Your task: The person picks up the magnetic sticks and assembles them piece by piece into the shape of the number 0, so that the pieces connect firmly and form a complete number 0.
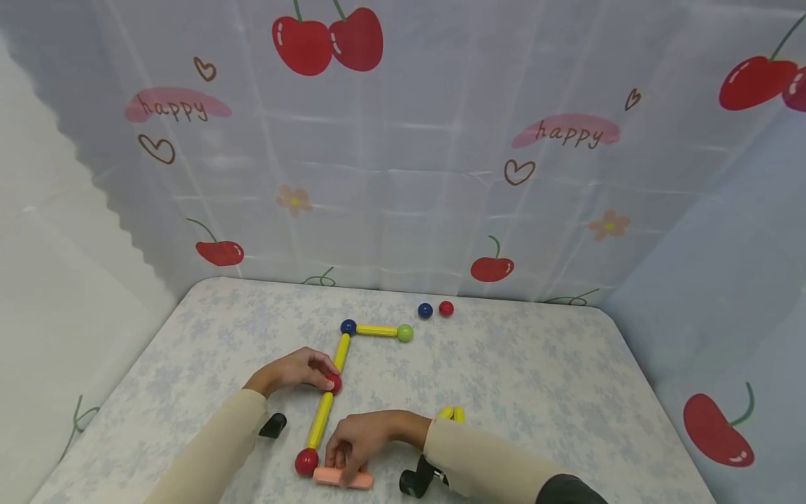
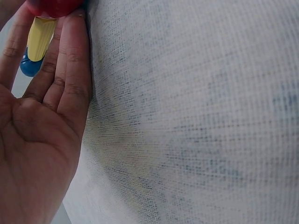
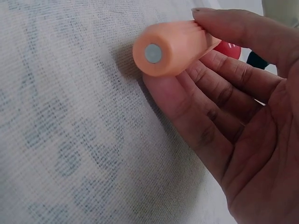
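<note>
My left hand (image 1: 297, 369) holds a red ball (image 1: 336, 383) between thumb and fingers; the left wrist view has this ball (image 2: 53, 5) at its top edge. Yellow magnetic rods run from it, one (image 1: 341, 352) up to a blue ball (image 1: 348, 327), another (image 1: 320, 420) down to a second red ball (image 1: 306, 462). Beside that lower ball, my right hand (image 1: 366, 435) pinches a peach-coloured magnetic rod (image 1: 327, 477), whose left end is right at the ball. A round grey magnet (image 3: 153, 53) shows in the rod's near end in the right wrist view.
From the blue ball a third yellow rod (image 1: 376, 330) leads right to a green ball (image 1: 405, 333). Loose blue (image 1: 425, 311) and red (image 1: 446, 309) balls lie near the table's back edge. More yellow rods (image 1: 459, 414) are partly hidden behind my right forearm. A cherry-print curtain (image 1: 403, 154) hangs behind the table.
</note>
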Demonstrator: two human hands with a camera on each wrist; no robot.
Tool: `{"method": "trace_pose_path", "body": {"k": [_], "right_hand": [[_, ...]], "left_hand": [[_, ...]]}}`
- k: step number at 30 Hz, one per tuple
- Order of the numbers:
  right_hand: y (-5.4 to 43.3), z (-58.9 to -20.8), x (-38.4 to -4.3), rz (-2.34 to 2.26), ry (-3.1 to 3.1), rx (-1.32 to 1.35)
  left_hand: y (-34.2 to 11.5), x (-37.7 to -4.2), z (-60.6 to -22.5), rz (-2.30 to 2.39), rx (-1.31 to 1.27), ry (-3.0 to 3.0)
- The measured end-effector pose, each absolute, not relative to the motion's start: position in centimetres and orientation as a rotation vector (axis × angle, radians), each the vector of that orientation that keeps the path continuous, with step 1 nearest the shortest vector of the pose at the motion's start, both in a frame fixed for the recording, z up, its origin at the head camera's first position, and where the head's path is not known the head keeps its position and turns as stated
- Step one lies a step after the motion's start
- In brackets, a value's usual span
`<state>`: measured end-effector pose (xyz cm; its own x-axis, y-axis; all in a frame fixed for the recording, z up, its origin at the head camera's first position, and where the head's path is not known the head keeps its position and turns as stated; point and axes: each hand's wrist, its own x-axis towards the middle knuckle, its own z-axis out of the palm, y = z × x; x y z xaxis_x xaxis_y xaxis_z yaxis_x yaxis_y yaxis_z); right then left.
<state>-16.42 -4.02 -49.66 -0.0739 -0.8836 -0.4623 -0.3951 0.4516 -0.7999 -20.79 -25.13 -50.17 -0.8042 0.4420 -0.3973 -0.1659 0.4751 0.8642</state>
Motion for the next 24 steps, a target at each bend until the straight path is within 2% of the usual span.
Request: {"method": "trace_pose_path", "body": {"k": [24], "right_hand": [[-3.33, -49.5, -16.31, -0.729, 1.665, -0.97]], "left_hand": [[-25.18, -20.96, -50.43, 1.346, 0.215, 2.147]]}}
